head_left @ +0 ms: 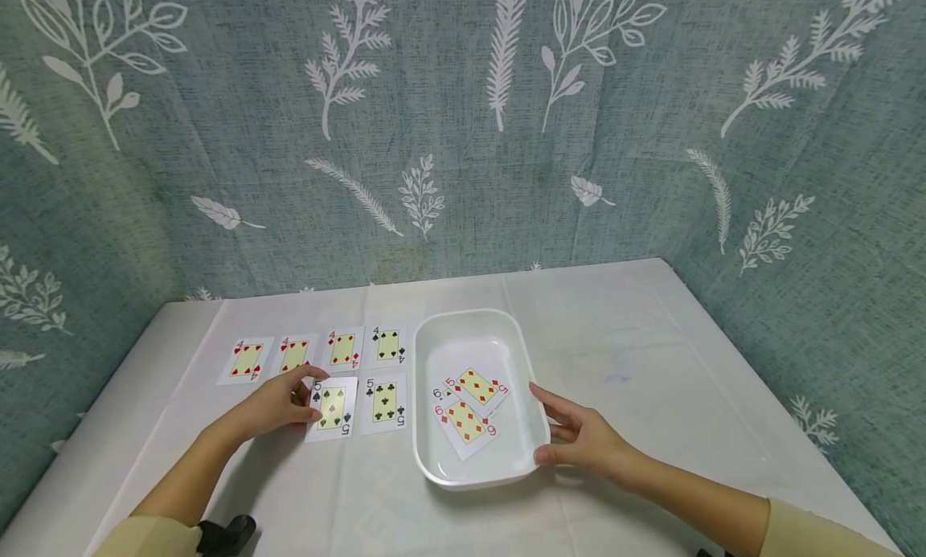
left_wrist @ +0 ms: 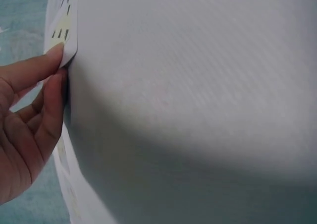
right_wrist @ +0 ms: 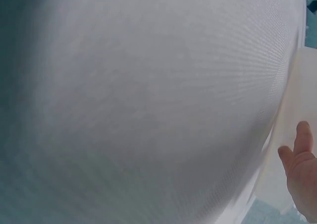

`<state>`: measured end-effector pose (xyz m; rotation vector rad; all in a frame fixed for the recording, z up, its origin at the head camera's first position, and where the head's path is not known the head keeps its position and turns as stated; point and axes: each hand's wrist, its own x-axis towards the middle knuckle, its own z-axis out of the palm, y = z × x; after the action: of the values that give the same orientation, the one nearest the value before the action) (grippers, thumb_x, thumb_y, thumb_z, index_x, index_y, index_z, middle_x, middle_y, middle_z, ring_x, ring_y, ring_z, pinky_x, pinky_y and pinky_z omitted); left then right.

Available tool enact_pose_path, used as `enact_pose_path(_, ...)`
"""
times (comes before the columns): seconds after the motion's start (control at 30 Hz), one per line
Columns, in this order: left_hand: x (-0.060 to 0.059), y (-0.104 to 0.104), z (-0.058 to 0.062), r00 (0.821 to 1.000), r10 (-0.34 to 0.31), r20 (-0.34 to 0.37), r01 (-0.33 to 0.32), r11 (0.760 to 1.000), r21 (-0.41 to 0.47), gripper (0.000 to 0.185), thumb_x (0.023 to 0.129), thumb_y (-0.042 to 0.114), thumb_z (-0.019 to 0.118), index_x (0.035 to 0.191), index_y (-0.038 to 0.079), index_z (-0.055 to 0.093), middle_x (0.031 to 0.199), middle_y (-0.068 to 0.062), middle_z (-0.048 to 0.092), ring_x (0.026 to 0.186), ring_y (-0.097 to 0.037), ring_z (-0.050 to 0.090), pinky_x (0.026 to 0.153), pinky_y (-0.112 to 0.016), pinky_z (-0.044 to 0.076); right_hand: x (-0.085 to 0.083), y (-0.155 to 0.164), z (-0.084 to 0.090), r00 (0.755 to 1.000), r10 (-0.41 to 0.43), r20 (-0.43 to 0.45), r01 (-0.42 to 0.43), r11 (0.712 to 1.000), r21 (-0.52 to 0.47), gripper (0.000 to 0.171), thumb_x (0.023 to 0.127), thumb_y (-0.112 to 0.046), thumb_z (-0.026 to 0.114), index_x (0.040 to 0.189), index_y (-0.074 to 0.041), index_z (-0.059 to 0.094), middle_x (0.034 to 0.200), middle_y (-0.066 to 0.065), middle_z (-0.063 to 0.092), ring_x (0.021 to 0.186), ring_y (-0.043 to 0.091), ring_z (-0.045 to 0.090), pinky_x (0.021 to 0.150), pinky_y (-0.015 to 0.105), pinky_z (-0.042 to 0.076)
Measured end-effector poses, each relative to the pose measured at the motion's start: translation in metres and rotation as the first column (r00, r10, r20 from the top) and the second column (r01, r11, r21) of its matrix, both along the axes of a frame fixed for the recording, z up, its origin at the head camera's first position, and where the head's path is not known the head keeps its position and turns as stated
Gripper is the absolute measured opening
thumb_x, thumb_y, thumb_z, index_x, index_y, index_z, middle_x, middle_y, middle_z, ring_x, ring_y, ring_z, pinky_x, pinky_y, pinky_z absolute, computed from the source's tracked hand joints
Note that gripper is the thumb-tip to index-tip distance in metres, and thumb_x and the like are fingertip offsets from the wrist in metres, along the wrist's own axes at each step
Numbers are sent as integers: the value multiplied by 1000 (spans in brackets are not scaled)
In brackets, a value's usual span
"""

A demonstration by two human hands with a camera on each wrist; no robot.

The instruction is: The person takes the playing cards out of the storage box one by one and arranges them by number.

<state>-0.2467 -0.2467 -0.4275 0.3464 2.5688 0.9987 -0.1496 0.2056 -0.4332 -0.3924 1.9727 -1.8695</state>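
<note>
Your left hand (head_left: 278,404) pinches the five of spades (head_left: 332,408); your right hand (head_left: 582,440), fingers relaxed, touches the white tray (head_left: 473,324) holding a five and sixes.

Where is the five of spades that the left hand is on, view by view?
Head: five of spades lies left of the white tray, under the left hand.
Left wrist: a card edge at top left, pinched by the fingers; its face is unreadable.
Right wrist: not in it.
Shared landmark: the white tablecloth.
</note>
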Motion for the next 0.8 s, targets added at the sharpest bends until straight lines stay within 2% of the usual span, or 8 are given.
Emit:
enact_pose_path(0.37,-3,6,8,1000,-10,1,10,993,-119,56,77,8,75,124,-3,48,77,-8,55,59,-17,52,55,-31,45,-1,0,-2,1000,2,-5,-2,1000,-4,94,76,-12,79,150,-4,21,147,29,28,125,42,46,85,31,52)
enact_pose_path(0.63,-6,8,6,1000,9,17,-7,990,-140,57,76,10,77,124,-3,48,79,-8,57,62,-17,53,56,-30,47,0,0,-1,1000,1,-3,-1,1000,-3,94,76,-11,78,150,-4,21,147,29,28,126,42,45,85,31,52)
enact_pose_path(0.8,-5,9,7,1000,22,0,-22,986,-168,58,76,13,78,123,-2,48,79,-8,56,62,-17,52,55,-30,44,-1,0,-1,1000,2,-13,-2,1000,3,94,76,-12,78,150,-3,20,147,30,29,126,42,45,85,31,52)
